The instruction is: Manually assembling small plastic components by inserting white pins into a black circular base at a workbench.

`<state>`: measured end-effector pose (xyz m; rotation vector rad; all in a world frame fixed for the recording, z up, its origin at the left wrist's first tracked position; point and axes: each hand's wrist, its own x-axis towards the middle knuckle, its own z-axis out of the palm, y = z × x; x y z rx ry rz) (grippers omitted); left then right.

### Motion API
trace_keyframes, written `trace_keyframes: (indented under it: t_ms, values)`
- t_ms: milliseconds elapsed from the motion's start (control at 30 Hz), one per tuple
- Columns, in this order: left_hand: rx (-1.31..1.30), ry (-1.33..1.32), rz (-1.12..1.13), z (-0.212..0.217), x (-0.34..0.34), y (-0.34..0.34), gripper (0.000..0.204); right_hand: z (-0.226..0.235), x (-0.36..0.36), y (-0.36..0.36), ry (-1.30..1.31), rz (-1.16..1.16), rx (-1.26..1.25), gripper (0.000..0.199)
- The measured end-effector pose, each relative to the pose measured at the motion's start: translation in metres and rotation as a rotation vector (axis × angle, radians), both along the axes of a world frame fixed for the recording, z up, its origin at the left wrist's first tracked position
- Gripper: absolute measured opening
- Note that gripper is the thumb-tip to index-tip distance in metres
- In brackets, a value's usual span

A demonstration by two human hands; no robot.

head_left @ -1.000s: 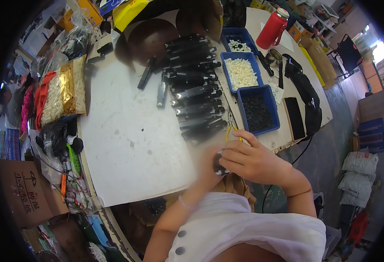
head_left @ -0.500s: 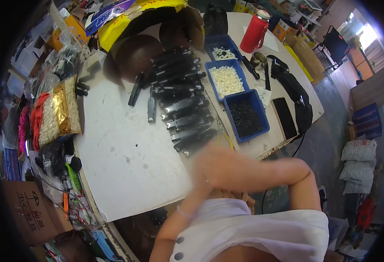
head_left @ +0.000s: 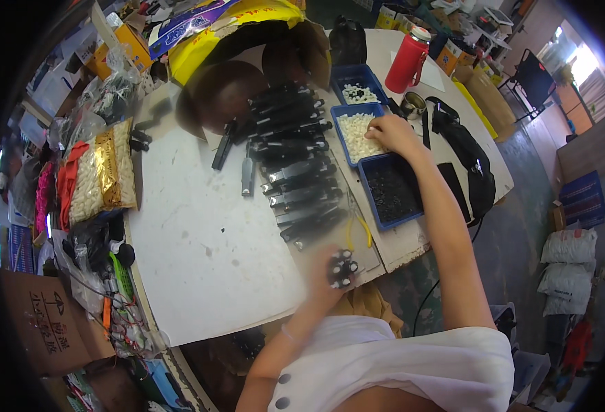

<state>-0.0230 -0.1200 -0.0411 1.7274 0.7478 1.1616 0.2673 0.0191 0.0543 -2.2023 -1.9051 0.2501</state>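
Note:
My left hand (head_left: pixel 323 271), near the table's front edge, is wrapped round a bundle of black tube-like pieces (head_left: pixel 343 268), whose ends with pale tips face up. My right hand (head_left: pixel 395 134) reaches over the blue bin of small white pieces (head_left: pixel 341 134), fingers pinched at its right side; whatever they grip is too small to make out. Below that bin, under my right forearm, stands a blue bin of small black pieces (head_left: pixel 393 192). A long row of black handle-like parts (head_left: pixel 295 172) lies left of the bins. Yellow-handled pliers (head_left: pixel 367 233) rest just beyond my left hand.
Behind the white pieces stands another blue bin (head_left: pixel 378 77), with a red flask (head_left: pixel 408 60) and a metal cup (head_left: pixel 413 104) to its right. A black pouch (head_left: pixel 477 165) lies at the right edge. An open yellow-flapped carton (head_left: pixel 233 34) stands at the back; a bag of pale pieces (head_left: pixel 103 172) at left.
My right hand has left my left hand and moved up and right to the white pieces. The black bundle in my left hand now shows. The view has shifted slightly.

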Motion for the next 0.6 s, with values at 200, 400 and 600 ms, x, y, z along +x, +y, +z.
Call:
trace_keyframes:
  t_ms: [200, 400, 600]
  values:
    - [-0.021, 0.011, -0.038, 0.003, -0.002, 0.001, 0.057, 0.011, -0.012, -0.023, 0.161, -0.018, 0.285, 0.018]
    - [0.035, -0.010, -0.034, 0.004, 0.000, 0.002, 0.056, 0.020, -0.043, -0.043, 0.286, -0.111, 0.362, 0.029]
    - [0.050, 0.002, -0.046, 0.010, -0.001, 0.001, 0.057, 0.055, -0.103, -0.114, 0.689, 0.262, 0.130, 0.023]
